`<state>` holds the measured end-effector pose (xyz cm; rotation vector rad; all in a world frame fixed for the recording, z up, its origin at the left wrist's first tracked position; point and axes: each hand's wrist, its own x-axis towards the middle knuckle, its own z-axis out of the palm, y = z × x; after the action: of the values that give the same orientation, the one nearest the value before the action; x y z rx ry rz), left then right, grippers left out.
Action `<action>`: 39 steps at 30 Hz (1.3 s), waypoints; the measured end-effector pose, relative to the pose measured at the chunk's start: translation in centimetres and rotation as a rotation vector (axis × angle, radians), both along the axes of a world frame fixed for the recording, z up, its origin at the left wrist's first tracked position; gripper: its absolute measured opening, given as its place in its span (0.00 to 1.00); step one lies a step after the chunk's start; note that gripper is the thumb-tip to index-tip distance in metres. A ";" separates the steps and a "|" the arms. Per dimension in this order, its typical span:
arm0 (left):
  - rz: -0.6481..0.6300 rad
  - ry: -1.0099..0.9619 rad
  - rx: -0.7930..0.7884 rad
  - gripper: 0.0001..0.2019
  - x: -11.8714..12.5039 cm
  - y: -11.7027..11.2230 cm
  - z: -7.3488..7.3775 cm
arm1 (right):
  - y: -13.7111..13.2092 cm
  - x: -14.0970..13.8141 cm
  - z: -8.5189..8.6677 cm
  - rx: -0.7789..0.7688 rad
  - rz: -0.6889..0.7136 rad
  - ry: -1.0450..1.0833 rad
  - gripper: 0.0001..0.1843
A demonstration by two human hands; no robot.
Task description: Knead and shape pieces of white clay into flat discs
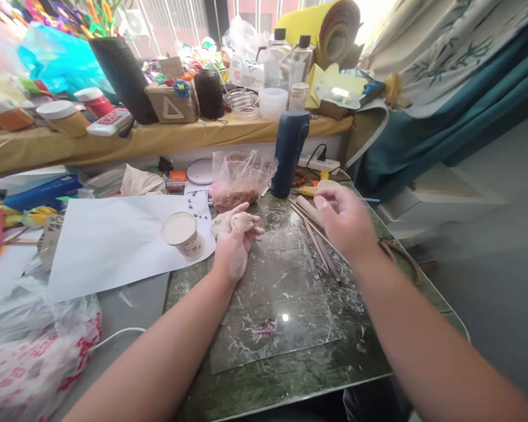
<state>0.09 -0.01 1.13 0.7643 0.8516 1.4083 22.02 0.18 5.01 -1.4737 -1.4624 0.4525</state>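
Observation:
My left hand (236, 240) rests on the green marble table (290, 369), fingers curled around a pale lump of clay (240, 221). My right hand (344, 221) hovers over a bundle of thin wooden sticks and modelling tools (319, 237); its fingers are loosely curled and smeared by motion, and nothing shows clearly in them. A clear plastic sheet (273, 316) smeared with clay bits lies in front of both hands. A small paper cup (183, 234) of white material stands just left of my left hand on a white paper sheet (110, 240).
A plastic bag of pinkish material (240, 179) and a dark blue bottle (289, 152) stand behind the hands. A yellow shelf (158, 140) holds jars, bottles and craft supplies. A printed plastic bag (35, 346) lies at the near left. Curtains (444, 76) hang at right.

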 end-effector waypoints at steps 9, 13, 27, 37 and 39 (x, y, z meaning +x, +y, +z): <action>-0.179 -0.349 -0.314 0.21 -0.2 -0.1 0.8 | 7.7 4.4 0.2 -0.546 0.086 -0.947 0.20; -0.203 -0.396 -0.340 0.24 -0.4 0.0 0.7 | 8.3 3.9 -0.2 -0.558 0.097 -0.973 0.20; -0.277 -0.405 -0.347 0.21 -0.1 0.2 0.0 | 2.2 -0.4 2.6 -0.081 0.069 -0.611 0.22; -0.377 -0.482 -0.340 0.21 0.7 -0.2 -0.5 | 0.7 -6.9 -0.3 0.210 0.653 -0.639 0.13; -0.383 -0.475 -0.375 0.21 0.5 -0.1 -0.6 | 1.4 -4.7 0.5 0.215 0.594 -0.620 0.11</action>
<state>0.60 -0.11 0.58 0.2640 0.5356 0.9871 17.33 1.58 5.52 -1.0243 -2.3800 0.1720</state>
